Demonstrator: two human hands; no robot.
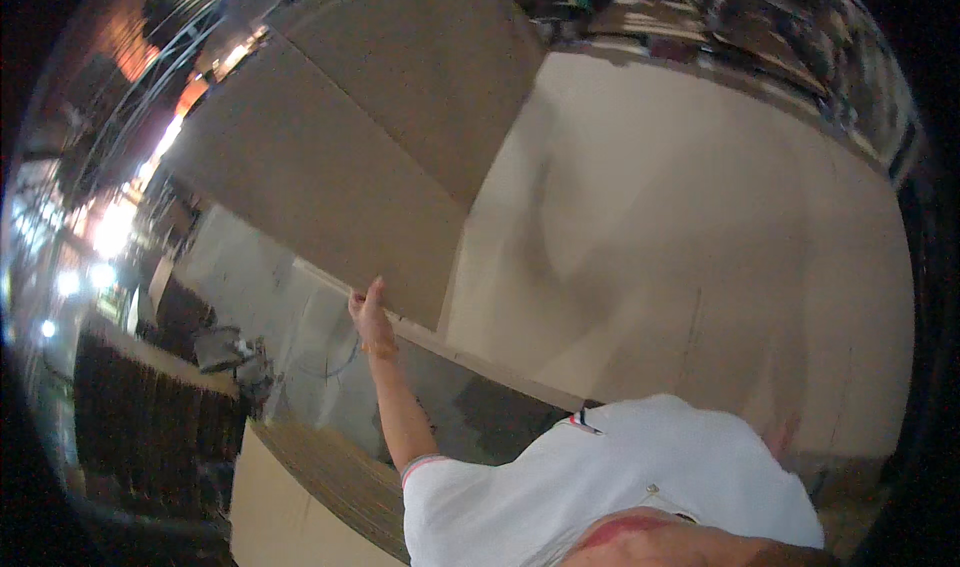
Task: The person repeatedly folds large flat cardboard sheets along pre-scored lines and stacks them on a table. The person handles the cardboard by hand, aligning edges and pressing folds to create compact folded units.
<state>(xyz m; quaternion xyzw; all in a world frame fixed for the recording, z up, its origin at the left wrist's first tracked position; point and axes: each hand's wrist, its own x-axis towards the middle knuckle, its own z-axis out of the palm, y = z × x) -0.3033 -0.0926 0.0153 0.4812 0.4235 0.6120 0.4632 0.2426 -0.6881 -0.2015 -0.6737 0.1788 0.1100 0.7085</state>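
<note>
A large brown cardboard sheet [340,157] with a straight crease stands up across the far left, and its lower edge reaches toward me. Beside it, a wide pale cardboard sheet [680,197] spreads over the right side; whether the two are one piece I cannot tell. My left hand [372,319] grips the near edge of the cardboard, thumb on top and fingers curled beneath. Close to my body, at the near right edge of the pale sheet, my right hand [782,435] shows only as a blurred patch, its fingers unclear.
Stacks of cardboard sheets [330,477] lie low at the near left, with another dark stack [150,417] farther left. Grey floor [310,317] shows beneath the held edge. Bright lamps [110,229] shine at far left; cluttered material [720,17] fills the far right.
</note>
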